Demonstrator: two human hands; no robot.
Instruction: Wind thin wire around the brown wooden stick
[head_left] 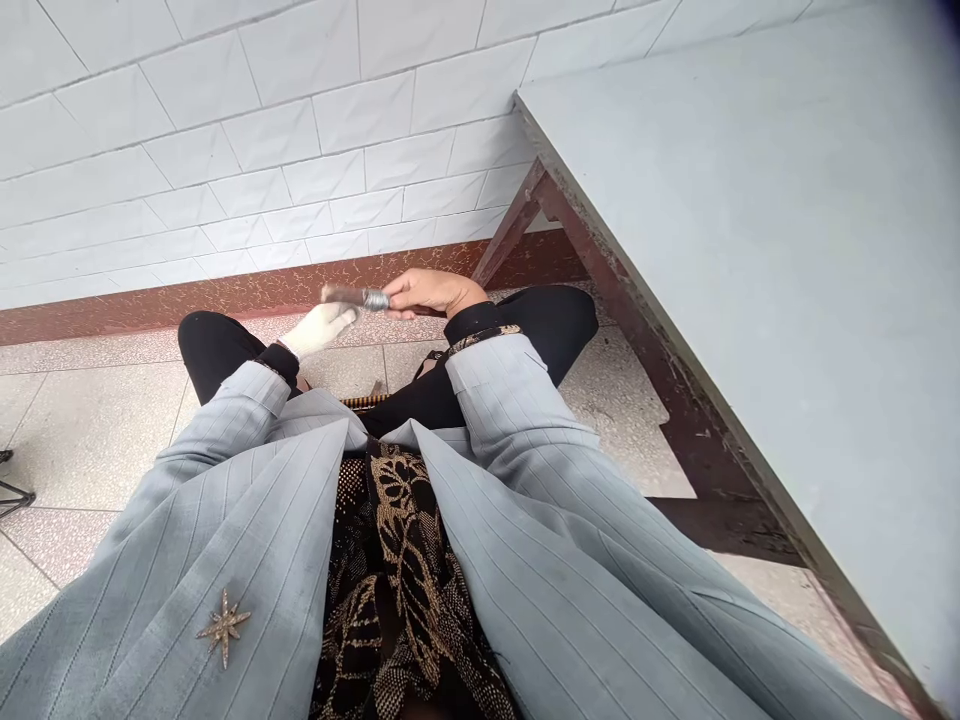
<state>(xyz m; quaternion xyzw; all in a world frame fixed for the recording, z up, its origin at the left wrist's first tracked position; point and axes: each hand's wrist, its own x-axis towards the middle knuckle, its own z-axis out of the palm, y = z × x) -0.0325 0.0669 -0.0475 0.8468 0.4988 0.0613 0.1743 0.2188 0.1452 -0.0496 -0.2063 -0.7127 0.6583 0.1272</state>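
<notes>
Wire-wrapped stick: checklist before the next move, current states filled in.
1. Right hand grip: ok, closed around the wire-wrapped stick beside the wrapping.
2. Left hand contact: cannot tell, its fingers are right by the stick's free end, but touch is unclear.
3. Gloves on both hands: not ok, white glove on the left only; the right is bare.
4. Silver wrapping tight: cannot tell, too small to judge.
5. Stick clear of the gray tabletop: ok, it is held to the left of the tabletop's edge.
</notes>
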